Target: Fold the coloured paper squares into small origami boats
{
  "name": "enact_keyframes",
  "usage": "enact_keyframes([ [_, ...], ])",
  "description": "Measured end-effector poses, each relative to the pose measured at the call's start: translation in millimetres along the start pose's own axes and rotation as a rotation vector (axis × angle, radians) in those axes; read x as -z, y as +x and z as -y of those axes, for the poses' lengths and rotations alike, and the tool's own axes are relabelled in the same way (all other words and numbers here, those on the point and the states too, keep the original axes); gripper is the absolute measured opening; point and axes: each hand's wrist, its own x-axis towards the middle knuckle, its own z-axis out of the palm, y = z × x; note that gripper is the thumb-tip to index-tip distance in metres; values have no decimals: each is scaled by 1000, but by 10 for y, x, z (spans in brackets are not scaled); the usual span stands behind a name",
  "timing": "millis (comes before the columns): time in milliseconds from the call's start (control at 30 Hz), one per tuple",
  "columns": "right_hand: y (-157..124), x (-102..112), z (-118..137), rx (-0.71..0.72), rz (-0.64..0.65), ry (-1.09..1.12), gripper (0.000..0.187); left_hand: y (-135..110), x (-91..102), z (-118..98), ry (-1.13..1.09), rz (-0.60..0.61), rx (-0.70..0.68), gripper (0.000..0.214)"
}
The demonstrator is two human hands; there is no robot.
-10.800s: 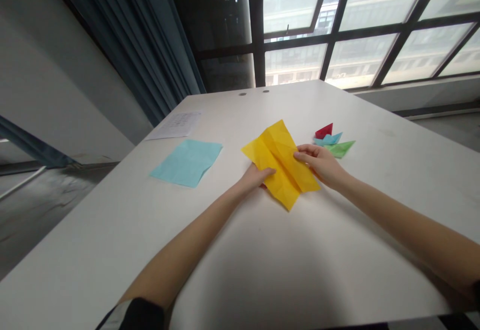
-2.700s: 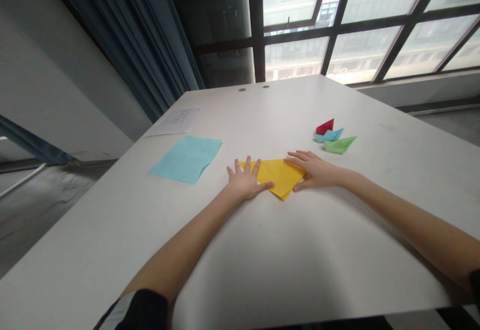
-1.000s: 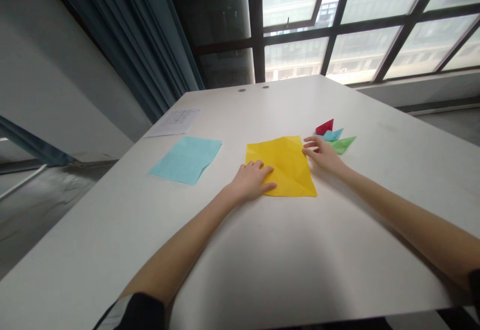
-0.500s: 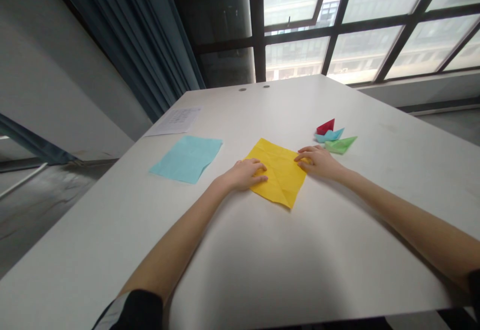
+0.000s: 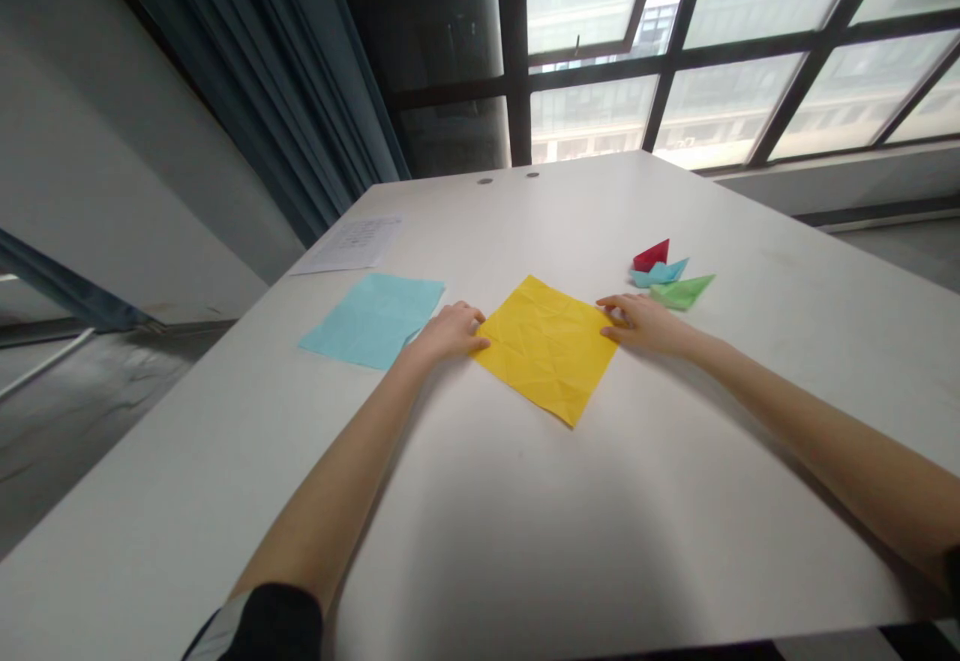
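A yellow square of paper [image 5: 551, 341] with crease lines lies flat on the white table, one corner pointing towards me. At its left corner rests my left hand [image 5: 454, 329], thumb on the paper, fingers apart and partly over the edge. My right hand [image 5: 641, 324] touches the right corner, its fingers stretched out and apart from the thumb. Left of the yellow sheet lies a light blue square of paper [image 5: 367, 316], its right edge partly behind my left hand. Just beyond my right hand are small folded paper boats: red [image 5: 651, 255], blue [image 5: 660, 273] and green [image 5: 682, 292].
The white table [image 5: 480, 541] extends to the windows [image 5: 592, 121]. A printed white sheet [image 5: 349, 244] lies near its far left edge. Two round holes are in the far part of the tabletop. A blue curtain [image 5: 255, 71] hangs at the left.
My left hand has slid left from on top of the yellow paper to its left corner. The paper now lies more spread out. My right hand has barely moved.
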Motion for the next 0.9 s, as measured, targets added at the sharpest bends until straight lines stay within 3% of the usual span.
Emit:
enact_keyframes([
  [200, 1, 16, -2, -51, 10, 137, 51, 28, -25, 11, -133, -28, -32, 35],
  [433, 17, 14, -70, -3, 20, 82, 55, 26, -11, 26, -315, -47, -49, 27],
  [600, 27, -6, -114, 20, 3, 120, 44, 66, -20, 67, -302, -82, -49, 12],
  [767, 14, -4, -106, -26, -58, 244, 21, 71, -51, 99, -328, -76, -80, 15],
  [900, 14, 14, -94, -27, -89, 247, 15, 70, -56, 97, -318, -103, -82, 20],
])
